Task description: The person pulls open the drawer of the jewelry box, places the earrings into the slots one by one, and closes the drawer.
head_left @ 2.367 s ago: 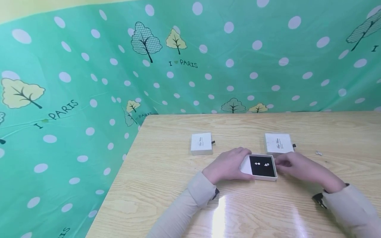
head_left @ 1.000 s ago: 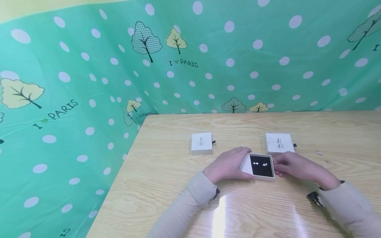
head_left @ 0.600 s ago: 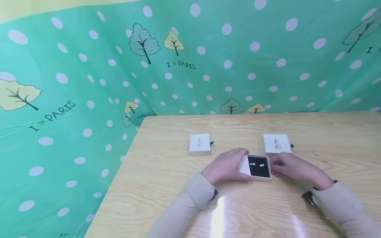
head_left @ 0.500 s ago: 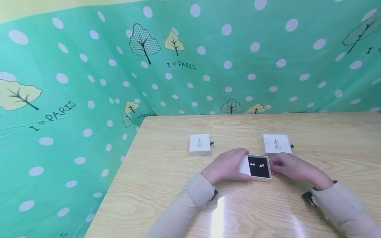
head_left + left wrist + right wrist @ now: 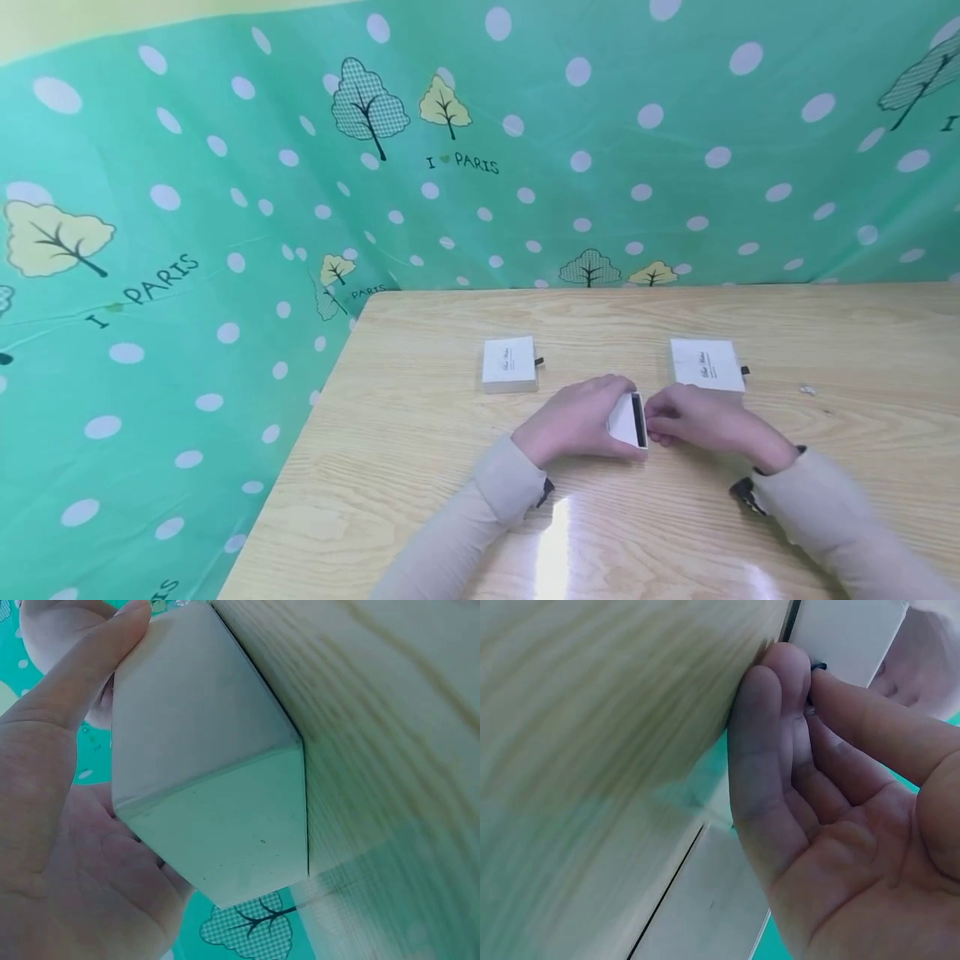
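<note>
Pale sleeves (image 5: 480,504) enter from the lower edge of the head view, a dark band (image 5: 746,496) showing at the right wrist. Beyond them, the left hand (image 5: 579,418) grips a white box (image 5: 622,419) across its width, thumb along the near side and fingers at the far side; in the left wrist view the box rests on the wooden table (image 5: 360,467). The box's drawer stands slightly out at the right, exposing a narrow black strip (image 5: 639,419) of its interior. At that end, the right hand (image 5: 693,417) holds a small dark tab (image 5: 819,667) between thumb and fingertips, its grip narrow, the remaining fingers bent. Farther back lie two closed boxes of similar kind, each with dark print and a black tab on its right: the left box (image 5: 507,363) well apart from the hands, the right box (image 5: 703,364) just behind the right hand. Small pale pieces (image 5: 807,389) lie to its right. A green cloth (image 5: 465,67) with white spots, trees and lettering hangs behind the table.
</note>
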`<state>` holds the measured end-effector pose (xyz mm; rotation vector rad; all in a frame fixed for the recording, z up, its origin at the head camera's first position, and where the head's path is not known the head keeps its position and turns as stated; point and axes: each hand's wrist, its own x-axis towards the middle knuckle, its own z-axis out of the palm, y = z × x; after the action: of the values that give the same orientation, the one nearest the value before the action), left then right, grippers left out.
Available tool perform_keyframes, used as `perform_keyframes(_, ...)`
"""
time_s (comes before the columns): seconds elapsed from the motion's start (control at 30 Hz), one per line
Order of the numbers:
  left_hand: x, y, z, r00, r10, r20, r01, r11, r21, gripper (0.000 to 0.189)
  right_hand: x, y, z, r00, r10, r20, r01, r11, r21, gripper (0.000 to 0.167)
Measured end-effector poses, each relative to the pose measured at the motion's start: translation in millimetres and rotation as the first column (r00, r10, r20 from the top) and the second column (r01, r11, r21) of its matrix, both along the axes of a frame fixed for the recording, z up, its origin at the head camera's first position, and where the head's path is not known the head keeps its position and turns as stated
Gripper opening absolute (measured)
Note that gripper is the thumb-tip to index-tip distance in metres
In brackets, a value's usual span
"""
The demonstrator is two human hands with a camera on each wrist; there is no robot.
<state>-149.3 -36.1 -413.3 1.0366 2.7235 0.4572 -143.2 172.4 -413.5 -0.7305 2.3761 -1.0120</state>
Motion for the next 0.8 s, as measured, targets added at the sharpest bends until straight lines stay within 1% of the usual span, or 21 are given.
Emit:
perform_keyframes(0.27,-0.6,0.3,-2.2,1.0,-0.001,-0.013,0.001,1.0,-0.011,0.083,-2.1,-14.7,2.4,1.0,-0.007,0.005,0.006,0.999,0.035,0.021)
perform_keyframes(0.7,-1.0,-0.5,-2.9,1.0,0.01,0.01,-0.01,1.0,0.004,0.086,-2.1,-12.6,0.9,1.0,-0.005,-0.02,0.006,0.999,0.041,0.021)
perform_keyframes(0.8,-0.7,-1.2,-2.4,1.0,0.008,0.019,-0.008,1.0,0.009,0.086,-1.1,-12.5,0.9,0.999,-0.026,-0.043,0.028,0.999,0.044,0.017)
